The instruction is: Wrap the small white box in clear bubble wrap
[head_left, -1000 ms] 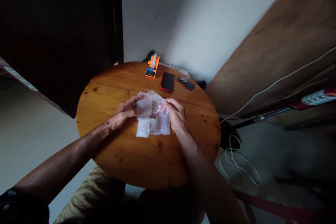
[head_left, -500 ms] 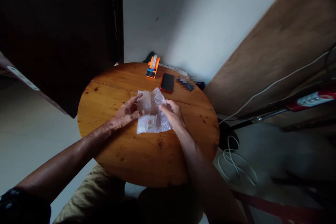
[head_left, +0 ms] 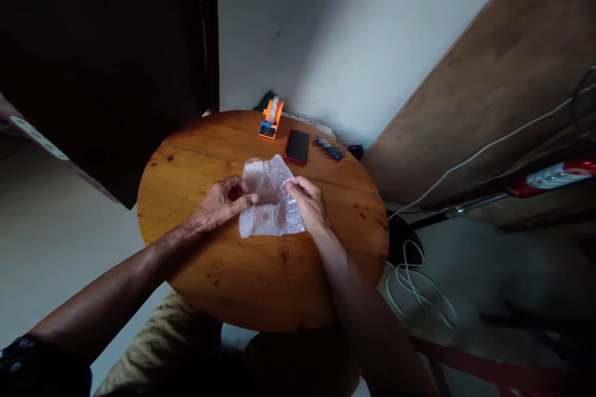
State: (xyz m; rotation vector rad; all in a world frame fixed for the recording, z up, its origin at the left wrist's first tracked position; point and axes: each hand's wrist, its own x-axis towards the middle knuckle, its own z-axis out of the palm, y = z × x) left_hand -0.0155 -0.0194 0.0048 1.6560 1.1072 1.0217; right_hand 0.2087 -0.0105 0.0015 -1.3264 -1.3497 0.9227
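Note:
A crumpled sheet of clear bubble wrap (head_left: 292,216) is spread near the middle of the round wooden table (head_left: 223,285). Part of it is folded over, and a small pale item (head_left: 265,218) with a reddish mark shows dimly through its lower left part; what it is I cannot make out. My left hand (head_left: 221,203) is at the sheet's left edge, its fingers curled and its thumb on the plastic. At the right edge, my right hand (head_left: 310,201) pinches the bubble wrap between thumb and fingers.
Beyond the sheet stand an orange and blue tape dispenser (head_left: 271,118) and a dark phone with a red edge (head_left: 297,146). A blurred dark object (head_left: 329,147) lies right of them. White cable (head_left: 419,285) coils on the floor at right, and a wall (head_left: 326,31) rises behind.
My left hand's fingers have curled in and drawn back toward the lower left from the sheet's upper part. The wrap's left side has shifted slightly; my right hand keeps its hold.

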